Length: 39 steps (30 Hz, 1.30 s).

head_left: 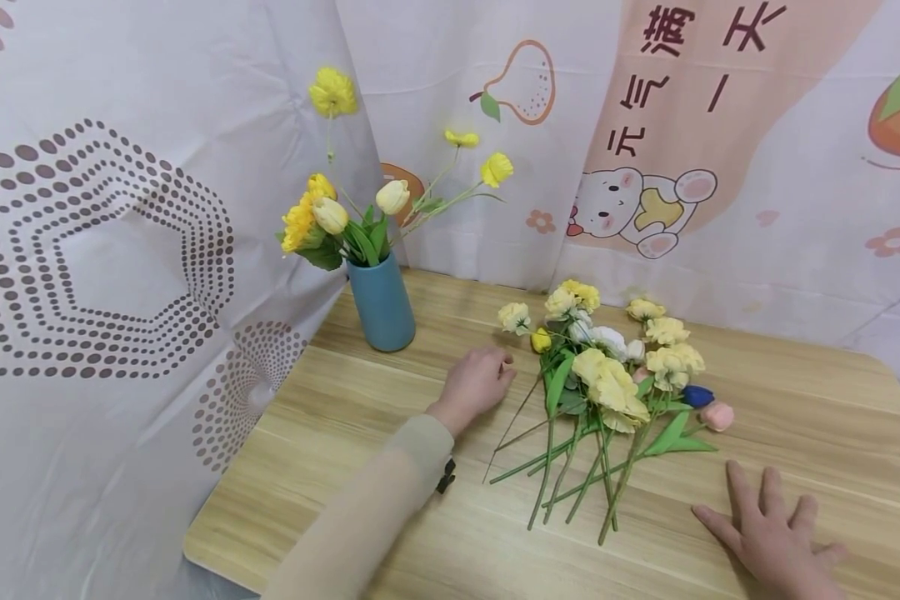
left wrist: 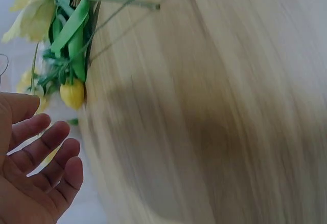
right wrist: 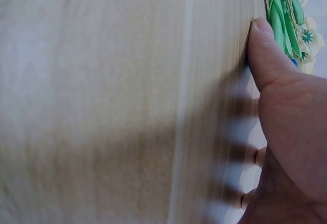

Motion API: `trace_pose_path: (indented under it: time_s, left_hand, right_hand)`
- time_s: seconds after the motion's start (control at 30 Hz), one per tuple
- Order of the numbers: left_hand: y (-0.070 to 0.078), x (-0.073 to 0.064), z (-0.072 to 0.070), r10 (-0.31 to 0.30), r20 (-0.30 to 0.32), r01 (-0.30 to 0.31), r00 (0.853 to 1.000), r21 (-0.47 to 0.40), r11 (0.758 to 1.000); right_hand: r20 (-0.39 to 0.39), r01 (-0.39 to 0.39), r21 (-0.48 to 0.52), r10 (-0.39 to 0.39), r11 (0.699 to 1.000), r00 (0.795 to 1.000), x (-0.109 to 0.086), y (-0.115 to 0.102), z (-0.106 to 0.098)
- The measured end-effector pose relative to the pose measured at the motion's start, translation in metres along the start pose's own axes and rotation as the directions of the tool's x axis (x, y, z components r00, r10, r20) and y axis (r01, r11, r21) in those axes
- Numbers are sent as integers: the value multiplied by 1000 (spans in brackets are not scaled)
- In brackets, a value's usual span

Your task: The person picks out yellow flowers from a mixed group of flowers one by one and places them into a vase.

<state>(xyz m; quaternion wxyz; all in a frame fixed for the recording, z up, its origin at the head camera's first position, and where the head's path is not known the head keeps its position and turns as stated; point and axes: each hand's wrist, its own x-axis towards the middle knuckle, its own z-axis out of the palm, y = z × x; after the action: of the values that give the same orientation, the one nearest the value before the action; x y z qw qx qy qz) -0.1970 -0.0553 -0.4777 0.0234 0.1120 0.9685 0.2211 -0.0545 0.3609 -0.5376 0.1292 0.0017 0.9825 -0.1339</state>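
Note:
My left hand (head_left: 478, 385) is just left of a pile of artificial flowers (head_left: 607, 387), its fingers loosely curled with nothing in them. In the left wrist view a yellow bud (left wrist: 72, 93) shows just beyond the fingertips. At the front right my right hand (head_left: 780, 533) has its fingers spread over the wooden table (head_left: 330, 467), thumb toward the pile. The pile holds pale yellow, white, pink and blue blooms, with green stems pointing toward me. Behind my left hand, a blue vase (head_left: 382, 304) stands upright, holding yellow flowers (head_left: 333, 92) and cream tulips (head_left: 393, 197).
A patterned white cloth (head_left: 105, 275) hangs along the left side of the table. Another cloth with fruit and a cartoon bear (head_left: 622, 208) hangs along the back edge, close behind the vase and flower heads. A small black item (head_left: 446, 475) shows beside my left sleeve.

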Motion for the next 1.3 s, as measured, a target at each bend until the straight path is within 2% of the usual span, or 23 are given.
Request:
trace_pose_path:
  time_s: [0.37,0.53,0.67,0.83,0.9,0.97,1.03,1.1,1.2,1.23,1.3]
  left_hand:
    - [20,9,30,16,18,-15,1000,-25,1000]
    - [22,11,39,-10,46,12,999,-40,999]
    - [20,10,44,-32,67,36,997,-72,997]
    - [16,8,41,-57,88,72,994,-179,981]
    - [14,6,36,-74,84,91,994,-233,968]
    - [11,4,29,-95,86,117,992,-308,944]
    - [8,4,21,-109,92,137,990,-392,910]
    - [4,3,14,-129,101,162,986,-479,863]
    - [-3,3,5,-161,104,191,982,-557,808]
    - [-5,2,2,-170,98,196,981,-563,803]
    - [-10,1,-2,-184,80,198,980,-532,824]
  right_hand:
    - [-38,4,-4,-4,1000,999,-2,0,1]
    - [-46,11,-9,-12,1000,999,-1,0,2]
    - [-22,7,1,-7,1000,1000,-2,-1,-1]
    - [-3,3,6,-3,1000,1000,-3,-2,-2]
    - [-1,7,5,-7,1000,1000,-3,-2,-1]
    - [-10,10,-3,-10,1000,1000,-2,-2,0]
    - [-16,11,-8,-11,1000,1000,-2,-2,1]
    - [-25,9,-6,-9,1000,1000,-1,-1,2]
    - [-39,3,1,-3,1000,999,-1,-1,3]
    - [-44,-1,3,1,1000,999,-1,-1,3]
    - [-51,-7,6,7,1000,999,-1,-1,4]
